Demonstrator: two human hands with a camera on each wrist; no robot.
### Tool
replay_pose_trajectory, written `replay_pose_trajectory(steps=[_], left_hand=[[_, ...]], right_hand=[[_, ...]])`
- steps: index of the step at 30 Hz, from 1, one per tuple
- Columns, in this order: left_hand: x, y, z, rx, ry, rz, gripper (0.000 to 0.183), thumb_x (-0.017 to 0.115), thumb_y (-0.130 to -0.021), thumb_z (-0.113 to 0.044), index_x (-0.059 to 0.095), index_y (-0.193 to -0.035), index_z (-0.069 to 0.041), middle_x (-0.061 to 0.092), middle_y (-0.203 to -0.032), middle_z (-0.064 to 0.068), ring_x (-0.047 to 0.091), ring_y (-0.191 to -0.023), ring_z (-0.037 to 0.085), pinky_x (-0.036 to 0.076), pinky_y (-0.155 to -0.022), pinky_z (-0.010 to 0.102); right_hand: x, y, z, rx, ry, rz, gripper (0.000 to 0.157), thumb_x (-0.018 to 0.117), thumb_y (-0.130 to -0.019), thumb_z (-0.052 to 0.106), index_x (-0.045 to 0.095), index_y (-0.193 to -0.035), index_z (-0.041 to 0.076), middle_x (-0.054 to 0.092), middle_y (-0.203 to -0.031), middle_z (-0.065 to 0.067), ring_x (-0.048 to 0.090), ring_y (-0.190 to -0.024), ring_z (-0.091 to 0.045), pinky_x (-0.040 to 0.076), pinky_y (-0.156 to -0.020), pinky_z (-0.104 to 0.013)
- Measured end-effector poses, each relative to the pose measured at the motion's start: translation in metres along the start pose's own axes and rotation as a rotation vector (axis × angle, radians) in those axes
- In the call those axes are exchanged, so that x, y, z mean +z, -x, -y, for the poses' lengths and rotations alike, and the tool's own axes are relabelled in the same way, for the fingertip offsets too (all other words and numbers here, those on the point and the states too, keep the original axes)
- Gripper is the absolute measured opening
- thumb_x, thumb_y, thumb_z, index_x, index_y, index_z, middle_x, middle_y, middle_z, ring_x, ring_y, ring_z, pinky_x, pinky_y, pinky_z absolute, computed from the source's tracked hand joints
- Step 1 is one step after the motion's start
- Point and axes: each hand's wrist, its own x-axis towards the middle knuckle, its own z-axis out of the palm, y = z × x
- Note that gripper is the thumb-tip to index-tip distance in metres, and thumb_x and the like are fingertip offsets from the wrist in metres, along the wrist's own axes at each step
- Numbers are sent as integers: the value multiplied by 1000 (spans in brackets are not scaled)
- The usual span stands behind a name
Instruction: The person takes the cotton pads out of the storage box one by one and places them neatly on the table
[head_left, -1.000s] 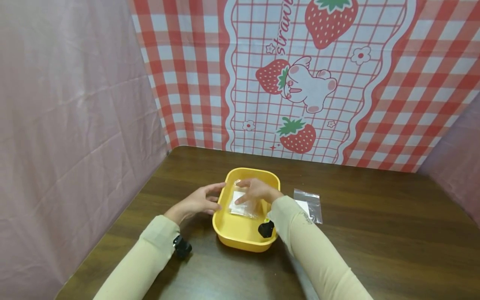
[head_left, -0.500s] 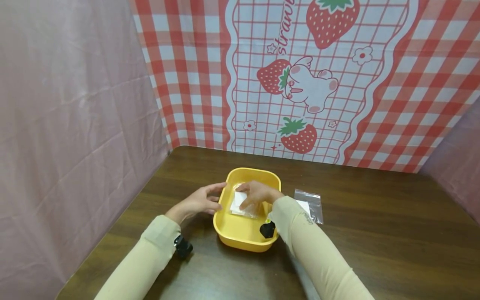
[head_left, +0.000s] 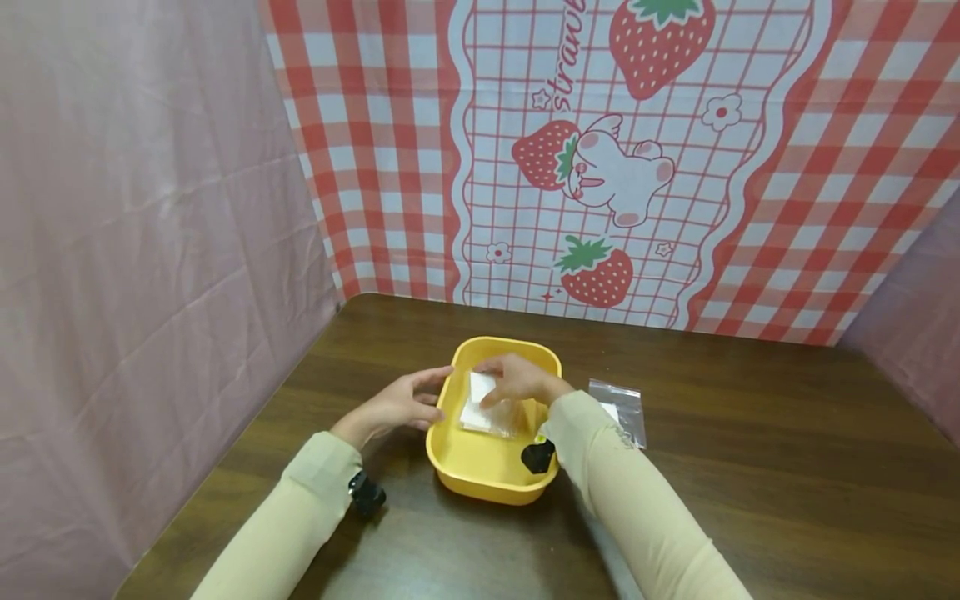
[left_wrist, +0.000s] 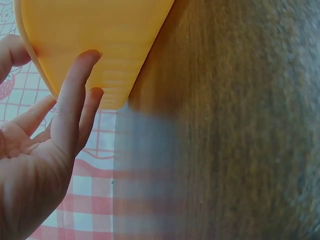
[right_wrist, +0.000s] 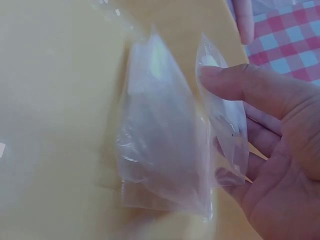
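Note:
A yellow plastic basin (head_left: 480,482) stands on the table. My left hand (head_left: 393,404) is at its left side, fingers extended, fingertips touching the rim and outer wall (left_wrist: 115,55). Inside the basin my right hand (head_left: 517,379) pinches a small clear plastic bag (right_wrist: 232,145) between thumb and fingers, as the right wrist view shows. Beside it in the basin lies another clear bag (right_wrist: 160,145); a white piece (head_left: 476,408) shows in the bags in the head view. How many bags lie there is hard to tell.
On the table right of the basin lies a clear zip bag (head_left: 628,408) with something white inside, partly behind the right sleeve (head_left: 592,442). A strawberry-printed checked cloth (head_left: 555,275) hangs behind the brown table (head_left: 750,467). A pink curtain (head_left: 165,250) borders the left.
My right hand's fingers have drawn in over the bags and shifted slightly right. The white piece's near-hand edge has moved a little. My left hand has stayed at the basin's side.

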Motion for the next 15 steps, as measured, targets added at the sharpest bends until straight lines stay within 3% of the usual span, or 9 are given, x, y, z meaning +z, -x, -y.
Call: replay_pose_trajectory(steps=[10,15], left_hand=[[2,2,-2,14,-2,1,73,63,-79,6,32,-145,-6,32,-143,22,50,-114,35,53,-75,39],[2,3,-4,19,-4,4,74,63,-79,6,32,-144,-6,31,-143,22,51,-114,35,53,-75,39]], right_hand=[[-9,3,9,-8,-52,-24,59,79,-72,10,56,-126,2,57,-126,-10,52,-111,-20,40,-96,-34],[-14,5,13,-10,-15,-31,60,79,-73,13,57,-128,6,56,-128,-8,51,-112,-19,39,-96,-34]])
